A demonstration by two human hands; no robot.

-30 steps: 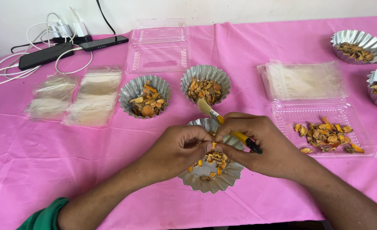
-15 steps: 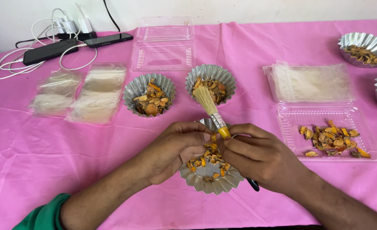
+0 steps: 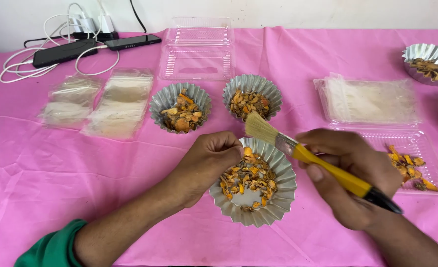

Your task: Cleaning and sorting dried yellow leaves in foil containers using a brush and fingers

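My right hand (image 3: 350,175) holds a paint brush (image 3: 308,157) with a yellow and black handle, its pale bristles tilted up and to the left above a fluted foil cup (image 3: 277,202). That cup holds orange and brown dried pieces (image 3: 247,178). My left hand (image 3: 206,163) is curled at the cup's left rim, fingertips pinched together; I cannot tell whether a small piece sits between them.
Two more filled foil cups (image 3: 180,111) (image 3: 252,97) stand behind. An open clear clamshell box (image 3: 197,48) is at the back, another (image 3: 417,163) with dried pieces at the right. Stacks of clear bags (image 3: 117,103) (image 3: 370,100), phones and cables (image 3: 65,49), further foil cups (image 3: 429,63).
My hands have drawn apart. The right hand carried the brush to the right and lower, and the left hand stayed pinched at the cup's left rim.
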